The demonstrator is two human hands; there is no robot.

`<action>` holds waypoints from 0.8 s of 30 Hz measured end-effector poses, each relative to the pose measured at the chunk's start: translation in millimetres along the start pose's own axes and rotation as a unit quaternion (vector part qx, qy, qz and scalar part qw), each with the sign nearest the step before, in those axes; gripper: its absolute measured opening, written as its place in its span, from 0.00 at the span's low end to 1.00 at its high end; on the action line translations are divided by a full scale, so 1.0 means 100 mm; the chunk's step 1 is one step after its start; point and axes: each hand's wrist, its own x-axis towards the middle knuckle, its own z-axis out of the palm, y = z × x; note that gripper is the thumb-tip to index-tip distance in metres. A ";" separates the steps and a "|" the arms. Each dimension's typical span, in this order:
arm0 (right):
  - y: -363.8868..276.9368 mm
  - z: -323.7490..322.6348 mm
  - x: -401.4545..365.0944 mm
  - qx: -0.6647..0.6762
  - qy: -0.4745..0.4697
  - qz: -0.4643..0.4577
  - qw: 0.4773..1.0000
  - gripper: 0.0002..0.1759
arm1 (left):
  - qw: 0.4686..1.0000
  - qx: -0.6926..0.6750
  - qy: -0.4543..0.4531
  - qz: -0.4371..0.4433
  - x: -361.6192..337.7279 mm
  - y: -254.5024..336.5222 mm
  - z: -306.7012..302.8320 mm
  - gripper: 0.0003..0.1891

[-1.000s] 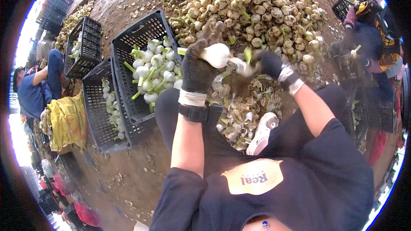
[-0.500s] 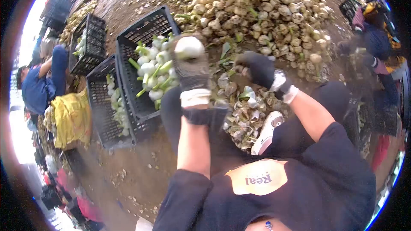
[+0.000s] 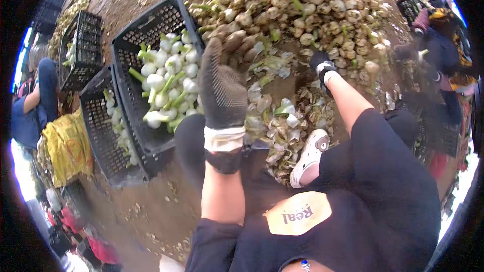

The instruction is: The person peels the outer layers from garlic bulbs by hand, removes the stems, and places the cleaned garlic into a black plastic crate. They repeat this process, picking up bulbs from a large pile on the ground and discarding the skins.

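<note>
My left hand, in a dark dotted work glove with a white band at the wrist, is raised palm up beside the large black crate. Its fingers are apart and slightly curled, and nothing shows in the palm. Peeled white garlic bulbs with green stem stubs lie in that crate. My right hand, gloved too, reaches to the near edge of a heap of unpeeled garlic bulbs. Its fingers are hidden among the bulbs. Loose garlic skins cover the ground between my legs.
A second black crate with some white bulbs stands at the left, and another crate lies beyond it. A yellow sack sits near a seated person. Another person is at the right. My light shoe rests beside the skins.
The white garlic bulb has left my left hand, whose fingers have opened out. My right hand has moved forward and right, to the heap. The view has shifted slightly.
</note>
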 end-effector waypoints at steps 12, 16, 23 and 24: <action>-0.74 -1.74 -0.74 0.251 0.165 -0.409 0.862 0.27 | 0.963 0.256 -0.076 -0.028 0.14 -0.24 -0.08 0.28; -1.06 -2.57 -1.58 0.139 0.133 -0.446 0.874 0.27 | 0.839 0.506 -0.162 0.120 0.14 -0.61 -0.25 0.33; -1.10 -2.55 -2.18 0.364 0.286 -0.336 0.820 0.34 | 0.934 0.335 -0.125 -0.027 -0.03 -0.33 0.15 0.27; -1.01 -2.49 -2.14 0.353 0.285 -0.258 0.853 0.29 | 0.970 0.221 -0.099 -0.032 -0.01 -0.35 0.13 0.23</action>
